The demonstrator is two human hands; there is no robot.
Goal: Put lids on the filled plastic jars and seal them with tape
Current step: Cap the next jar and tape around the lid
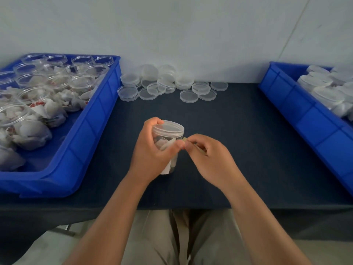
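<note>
Jar (166, 141) clear, cylindrical; tape (184, 139) tan.

Lids (172, 83) lie between two bins (91, 131) (behind the jar (169, 134)).

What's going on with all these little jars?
A person at a dark table is closing up jars. The left hand grips a filled jar with its lid already on. The right hand pinches a small piece of tape at the jar's side, just below the lid. The left blue bin holds open filled jars, spare lids lie at the back, and the right blue bin holds lidded jars.
</note>
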